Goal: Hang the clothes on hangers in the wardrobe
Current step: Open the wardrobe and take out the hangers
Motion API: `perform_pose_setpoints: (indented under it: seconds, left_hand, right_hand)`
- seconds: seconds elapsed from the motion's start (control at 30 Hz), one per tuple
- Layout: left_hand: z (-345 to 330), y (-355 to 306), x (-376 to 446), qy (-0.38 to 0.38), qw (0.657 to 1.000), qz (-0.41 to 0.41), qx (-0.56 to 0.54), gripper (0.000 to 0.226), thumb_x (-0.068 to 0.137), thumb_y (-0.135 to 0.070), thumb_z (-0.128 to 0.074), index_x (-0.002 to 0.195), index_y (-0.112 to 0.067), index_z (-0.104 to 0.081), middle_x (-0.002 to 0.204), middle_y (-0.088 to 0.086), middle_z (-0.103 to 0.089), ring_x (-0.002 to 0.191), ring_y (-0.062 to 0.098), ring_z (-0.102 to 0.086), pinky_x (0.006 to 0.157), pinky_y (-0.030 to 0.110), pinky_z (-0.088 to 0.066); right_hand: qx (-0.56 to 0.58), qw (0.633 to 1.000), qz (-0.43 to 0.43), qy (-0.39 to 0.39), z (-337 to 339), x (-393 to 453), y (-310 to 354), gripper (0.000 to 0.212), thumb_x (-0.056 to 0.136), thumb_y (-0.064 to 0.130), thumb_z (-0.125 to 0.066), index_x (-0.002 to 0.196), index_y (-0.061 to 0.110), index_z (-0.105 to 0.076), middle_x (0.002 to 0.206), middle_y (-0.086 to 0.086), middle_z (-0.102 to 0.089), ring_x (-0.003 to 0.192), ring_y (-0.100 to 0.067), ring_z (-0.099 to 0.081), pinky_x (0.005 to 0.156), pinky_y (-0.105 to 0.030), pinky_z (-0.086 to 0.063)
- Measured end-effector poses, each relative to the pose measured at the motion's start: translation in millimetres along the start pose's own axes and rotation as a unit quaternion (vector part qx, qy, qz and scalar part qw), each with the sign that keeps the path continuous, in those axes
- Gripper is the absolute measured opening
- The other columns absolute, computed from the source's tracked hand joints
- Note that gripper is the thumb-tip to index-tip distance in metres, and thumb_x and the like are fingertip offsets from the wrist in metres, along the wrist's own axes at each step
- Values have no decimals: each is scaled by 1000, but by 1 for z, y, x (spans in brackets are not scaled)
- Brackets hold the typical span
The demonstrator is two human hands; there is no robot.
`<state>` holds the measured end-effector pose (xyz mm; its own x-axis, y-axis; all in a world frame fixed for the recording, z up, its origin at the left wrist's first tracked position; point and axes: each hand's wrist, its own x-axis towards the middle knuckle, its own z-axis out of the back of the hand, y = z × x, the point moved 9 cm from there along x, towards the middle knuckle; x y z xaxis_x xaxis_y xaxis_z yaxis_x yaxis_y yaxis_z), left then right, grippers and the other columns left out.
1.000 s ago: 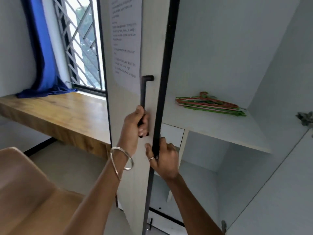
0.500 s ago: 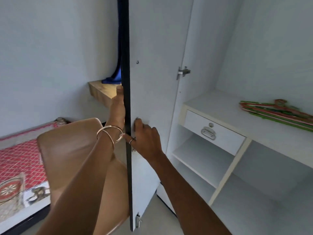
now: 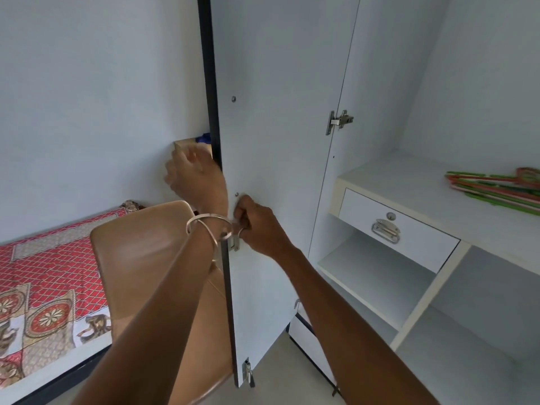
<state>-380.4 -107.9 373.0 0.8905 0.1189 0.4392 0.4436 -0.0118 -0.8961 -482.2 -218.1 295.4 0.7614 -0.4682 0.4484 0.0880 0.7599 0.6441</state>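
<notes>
Wardrobe door (image 3: pixel 277 171): swung wider open, inner face showing.
Left hand (image 3: pixel 194 176): off the handle, fingers loose, blurred, at 10 o'clock of right hand (image 3: pixel 257 226).
Hangers (image 3: pixel 496 190): now at 3 o'clock frame edge.

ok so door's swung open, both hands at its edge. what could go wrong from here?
1. The wardrobe door stands close to the tan chair behind it; swung wider, it may knock the chair back.
2. The right hand grips near the door's edge by the latch plate; fingers could get nicked or pinched.
3. The hangers lie stacked on the shelf, possibly tangled; pulling one may drag others off.
</notes>
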Motion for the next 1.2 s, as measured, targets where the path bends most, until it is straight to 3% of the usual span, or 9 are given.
perform_pose_setpoints:
  seconds: [0.07,0.17,0.27,0.43,0.57,0.7,0.87,1.03,1.2]
  left_hand:
    - [12,-50,-21,-42,978,-177,-105,16,86,-20,-55,86,-6,-62,80,0,-59,76,19,-53,73,30,-38]
    - [-8,-105,-64,49,925,-331,-182,6,86,-9,-57,84,-4,-60,82,6,-58,70,18,-54,66,31,-42]
    - [-59,-124,-103,199,891,-365,-181,6,86,-11,-57,84,-7,-61,82,4,-59,70,15,-56,61,30,-45]
    - [-154,-91,-148,397,892,-150,-157,4,82,-14,-63,79,-14,-66,77,-7,-67,68,12,-62,67,25,-50]
    - [-239,-91,-240,582,792,49,-177,9,82,-9,-62,77,-15,-66,70,2,-64,50,15,-55,47,22,-42]
    - [-297,-65,-316,642,683,311,-158,11,87,-14,-62,77,-16,-58,66,0,-60,45,11,-48,46,18,-33]
    - [-373,-46,-397,684,632,354,-85,15,91,-9,-57,76,-9,-54,54,2,-60,32,10,-49,36,13,-39]
    - [-447,-41,-455,668,614,410,-91,7,93,-5,-54,96,0,-49,84,19,-53,66,25,-55,36,28,-51]
    - [-529,-53,-494,653,647,392,-41,19,95,-19,-55,106,-10,-43,76,15,-46,60,24,-48,51,32,-48]
  right_hand:
    - [58,997,-38,-19,17,-6,-10,36,71,36,-64,90,6,-57,73,-17,-62,62,-23,-55,64,-36,-49]
    - [98,989,-86,-65,50,-16,-30,37,61,42,-56,87,15,-57,75,-17,-67,64,-24,-63,63,-34,-54]
    - [100,980,-118,-124,95,-31,-53,21,74,2,-53,94,6,-61,69,-2,-65,58,-3,-62,54,-20,-52]
    - [91,953,-168,-237,180,-70,-88,6,90,0,-58,91,4,-62,64,0,-62,49,-1,-56,49,-16,-45]
    - [23,889,-222,-400,289,-142,-132,7,93,12,-61,91,6,-64,63,-7,-63,45,-1,-55,45,-15,-43]
    - [-26,843,-283,-457,355,-195,-173,9,93,14,-61,89,7,-65,69,-9,-66,49,-6,-56,47,-15,-43]
    - [-121,800,-330,-486,446,-246,-244,2,85,10,-66,84,9,-66,73,-4,-68,65,-16,-61,69,-26,-48]
    - [-257,779,-368,-437,531,-264,-322,18,76,9,-77,87,8,-63,84,-9,-65,84,-26,-60,76,-29,-42]
    - [-376,818,-389,-195,583,-231,-405,84,68,48,-82,138,16,-47,140,-10,-48,132,-30,-38,108,-37,-25]
